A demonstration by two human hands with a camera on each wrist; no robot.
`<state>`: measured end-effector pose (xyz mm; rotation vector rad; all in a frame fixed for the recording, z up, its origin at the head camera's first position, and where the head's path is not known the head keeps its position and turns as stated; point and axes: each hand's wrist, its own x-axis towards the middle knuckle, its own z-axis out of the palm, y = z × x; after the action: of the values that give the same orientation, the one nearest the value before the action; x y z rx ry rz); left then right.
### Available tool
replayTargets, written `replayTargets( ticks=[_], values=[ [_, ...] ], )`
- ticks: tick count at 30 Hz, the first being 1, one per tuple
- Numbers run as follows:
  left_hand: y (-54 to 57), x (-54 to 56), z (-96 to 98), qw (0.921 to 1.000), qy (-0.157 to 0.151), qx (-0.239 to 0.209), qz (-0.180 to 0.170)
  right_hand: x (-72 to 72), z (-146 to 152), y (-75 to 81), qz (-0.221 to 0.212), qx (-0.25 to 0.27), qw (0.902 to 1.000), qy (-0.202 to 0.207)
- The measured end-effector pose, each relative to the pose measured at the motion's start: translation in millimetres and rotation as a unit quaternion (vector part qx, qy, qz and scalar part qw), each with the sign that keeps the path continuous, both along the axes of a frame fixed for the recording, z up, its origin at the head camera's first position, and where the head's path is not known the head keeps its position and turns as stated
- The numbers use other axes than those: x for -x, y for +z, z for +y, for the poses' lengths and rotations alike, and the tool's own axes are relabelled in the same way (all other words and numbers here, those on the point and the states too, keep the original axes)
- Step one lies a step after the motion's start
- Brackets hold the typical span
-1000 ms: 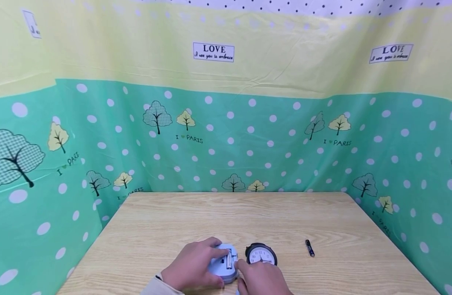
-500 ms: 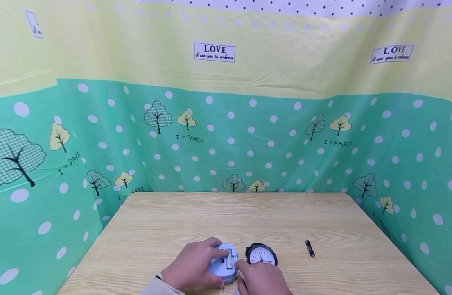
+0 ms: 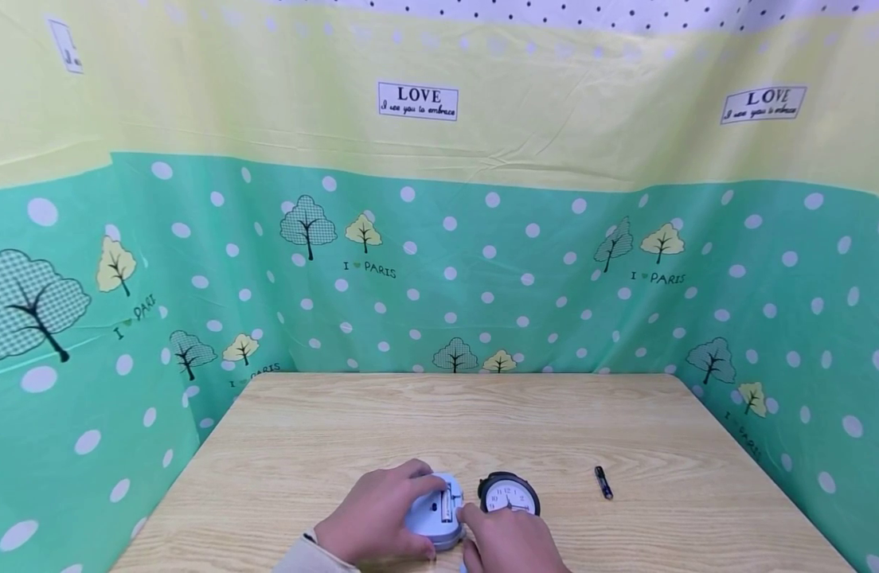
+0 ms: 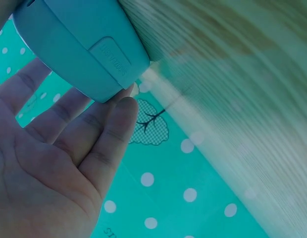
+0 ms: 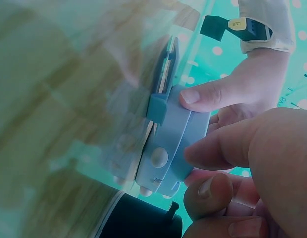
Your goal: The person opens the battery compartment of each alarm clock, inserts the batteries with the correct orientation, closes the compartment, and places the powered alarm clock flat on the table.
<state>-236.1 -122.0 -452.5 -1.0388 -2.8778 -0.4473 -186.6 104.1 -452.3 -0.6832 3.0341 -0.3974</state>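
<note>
A light-blue alarm clock (image 3: 425, 519) lies face down on the table, with its battery slot uncovered and a battery (image 3: 446, 504) in it. My left hand (image 3: 382, 509) grips the clock from the left, index finger over the slot and thumb at the near side. In the left wrist view, several left fingers lie against the clock's wall beside an embossed panel (image 4: 111, 59). My right hand (image 3: 511, 541) has its index fingertip at the clock's right edge, the other fingers curled below. I cannot tell whether those fingers hold anything. A light-blue sliver shows beneath them.
A black round clock (image 3: 507, 489) with a white dial stands just beyond my right hand, partly covered by it. A small dark battery (image 3: 603, 482) lies farther right on the wooden table (image 3: 325, 414). Patterned green and yellow curtains (image 3: 439, 278) enclose the table's back and sides.
Both hands and the light-blue clock stay in nearly the same place. My left index finger has shifted slightly upward at the battery slot, and the head view has drifted a little.
</note>
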Motion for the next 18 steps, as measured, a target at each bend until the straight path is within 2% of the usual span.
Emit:
replayTargets(
  ticks=[18],
  values=[
    [-4.2,2.5,1.0,1.0000,0.001,0.001,0.006,-0.1,1.4,1.3,-0.001,0.003,1.0000,0.000]
  ],
)
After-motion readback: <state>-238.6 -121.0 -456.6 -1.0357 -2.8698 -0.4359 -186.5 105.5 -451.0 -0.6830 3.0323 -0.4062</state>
